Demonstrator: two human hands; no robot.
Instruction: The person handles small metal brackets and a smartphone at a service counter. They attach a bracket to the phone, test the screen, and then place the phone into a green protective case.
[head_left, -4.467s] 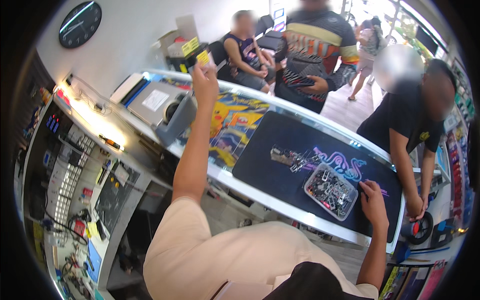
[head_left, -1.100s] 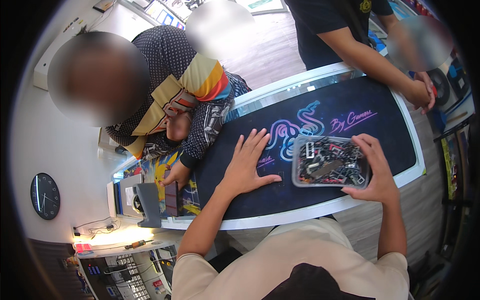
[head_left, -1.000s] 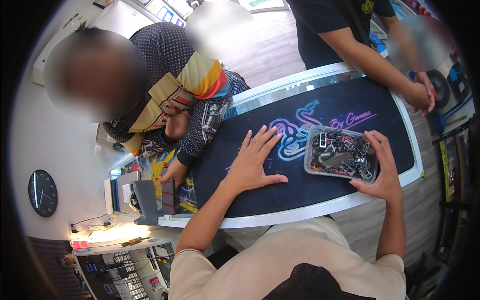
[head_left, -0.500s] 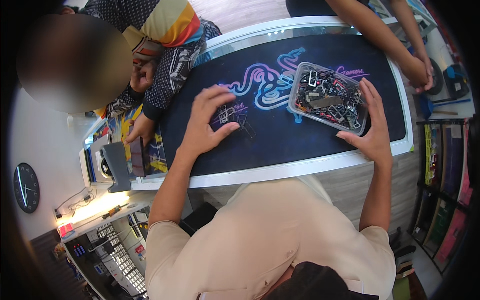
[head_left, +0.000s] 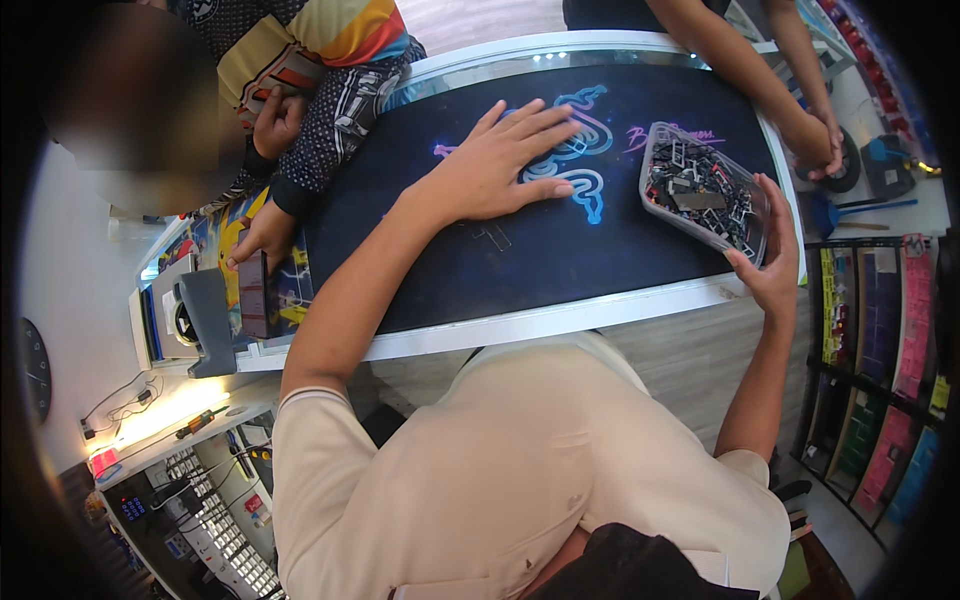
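Observation:
My left hand (head_left: 497,168) lies over the middle of a dark mat (head_left: 430,285), palm down with fingers spread and nothing in them. Near its wrist, a few thin, small frames (head_left: 492,237) lie on the mat; the hand and forearm may hide more. At the right, my right hand (head_left: 776,250) grips the near right corner of a clear plastic tub (head_left: 690,237), thumb on the near side and fingers round the outer side. Many small rectangular frames, like SIM card trays, in black, silver and red fill it, with a longer flat brownish piece (head_left: 699,201) on top.
The mat lies on a white-framed glass counter (head_left: 560,322). At the left, a person's hand (head_left: 268,235) holds a phone (head_left: 256,295) beside a grey stand (head_left: 207,322). Another person's forearms (head_left: 765,85) rest at the far right corner.
My left hand has moved right and away from me across the mat, off the small frames. The tub has shifted right with my right hand at its side.

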